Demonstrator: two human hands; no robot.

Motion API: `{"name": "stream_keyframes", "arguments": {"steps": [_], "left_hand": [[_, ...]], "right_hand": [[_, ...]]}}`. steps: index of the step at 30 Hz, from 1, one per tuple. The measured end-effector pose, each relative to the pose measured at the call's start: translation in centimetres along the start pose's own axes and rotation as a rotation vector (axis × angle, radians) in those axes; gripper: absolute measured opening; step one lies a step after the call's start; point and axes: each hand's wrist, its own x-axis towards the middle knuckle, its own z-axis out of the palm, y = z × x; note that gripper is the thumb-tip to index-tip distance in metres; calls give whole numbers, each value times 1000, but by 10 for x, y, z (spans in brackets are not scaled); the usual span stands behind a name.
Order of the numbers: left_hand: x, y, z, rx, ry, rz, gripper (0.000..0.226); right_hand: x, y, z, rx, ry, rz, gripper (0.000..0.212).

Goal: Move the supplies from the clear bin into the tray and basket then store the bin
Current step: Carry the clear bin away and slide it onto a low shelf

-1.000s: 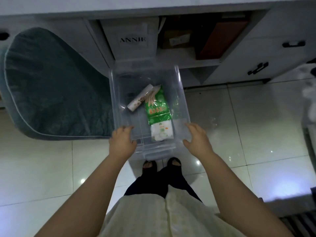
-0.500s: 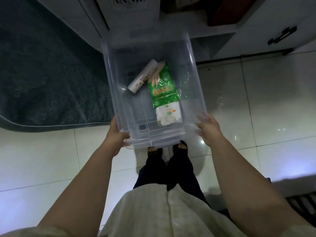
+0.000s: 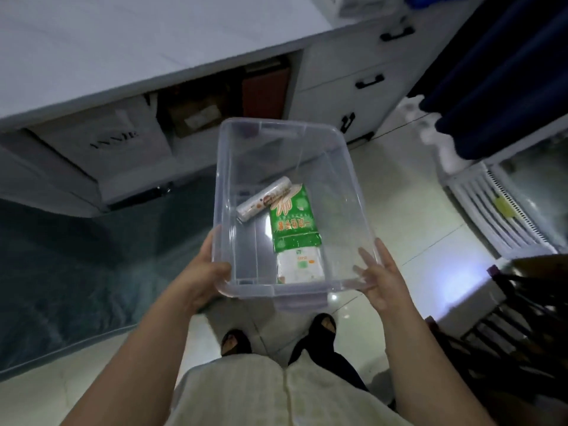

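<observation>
**Clear plastic bin (image 3: 222, 195) carried in both hands, three supplies inside**

The bin hangs at the centre of the view, off the tiled floor and above the person's two dark sandals (image 3: 233, 342). A dark teal rug (image 3: 76, 256) lies at nine o'clock. The white cabinet with an open shelf (image 3: 153, 56) runs from ten to one o'clock.

The left hand (image 3: 206, 272) grips the bin's near-left corner, at seven o'clock on the rim. Its thumb is hooked over the rim and the fingers are out of sight under the wall. The right hand (image 3: 378, 278) takes the near-right corner, at five o'clock. Its fingers are straight and spread against the outside of the wall, showing through the plastic.

There is one bin holding three supplies:
- **White printed roll (image 3: 264, 199):** one, lying slantwise on the floor of the bin.
- **Green printed packet (image 3: 293, 221):** one, flat and touching the roll, which sits at its ten o'clock.
- **White flat packet (image 3: 299, 265):** one, at six o'clock of the green one, its top edge tucked under it.

The bin looks stiff, smooth and light, and its load is small and loose, so tilting would probably slide the items. The rim lip and the moulded end handles look like the surest holds, since the walls look slick. The packets seem soft and easy to pinch, while the roll may run away.

A white slatted rack (image 3: 491, 210) stands at three o'clock. I cannot tell whether it is the tray or the basket.
</observation>
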Motion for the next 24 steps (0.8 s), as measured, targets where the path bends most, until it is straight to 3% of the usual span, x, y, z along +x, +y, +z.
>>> {"name": "stream_keyframes", "arguments": {"steps": [7,11,19,24], "left_hand": [[75,84,183,218,-259,231,95],[104,114,307,165,-260,373,92],[178,192,474,97,-339,408,87],[259,243,545,203,-428,452,83]], "right_hand": [[24,-137,-102,182,44,-211,70],[43,-231,-163,269,42,-347,65],[102,-376,-236,348,64,-537,70],[169,-453,-251,327,90,-582,71]]}}
